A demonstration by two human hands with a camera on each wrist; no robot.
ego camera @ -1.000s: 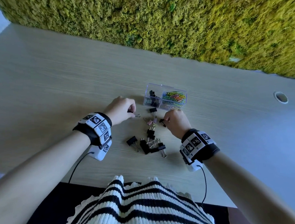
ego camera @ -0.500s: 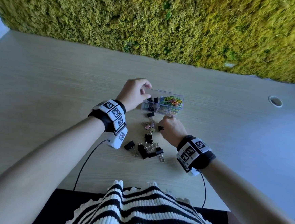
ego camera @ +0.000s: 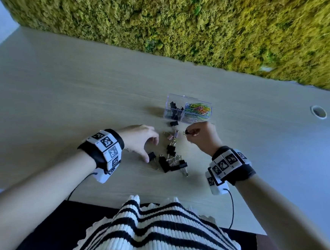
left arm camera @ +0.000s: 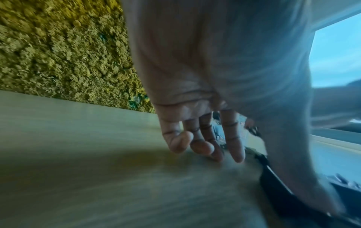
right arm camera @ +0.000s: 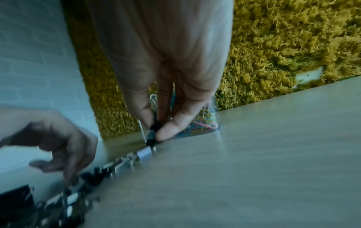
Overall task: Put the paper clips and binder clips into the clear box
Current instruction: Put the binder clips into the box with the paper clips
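Right hand [ego camera: 203, 136] pinches a small black binder clip [ego camera: 187, 132] between thumb and fingers, just near of the clear box [ego camera: 187, 108]. The box sits on the wooden table [ego camera: 59, 93], holding black binder clips left and coloured paper clips [ego camera: 198, 108] right. Left hand [ego camera: 141, 140] is relaxed, holding nothing, thumb beside a loose binder clip [ego camera: 152, 156]. More clips [ego camera: 172, 159] lie between the hands.

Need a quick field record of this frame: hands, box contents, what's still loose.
left hand: fingers relaxed, thumb beside a black binder clip on the table, holding nothing
right hand: pinches a small binder clip
clear box: open, black binder clips in left compartment, coloured paper clips in right
loose clips: pile on the table between the hands, mostly black, one pink
backdrop: moss wall
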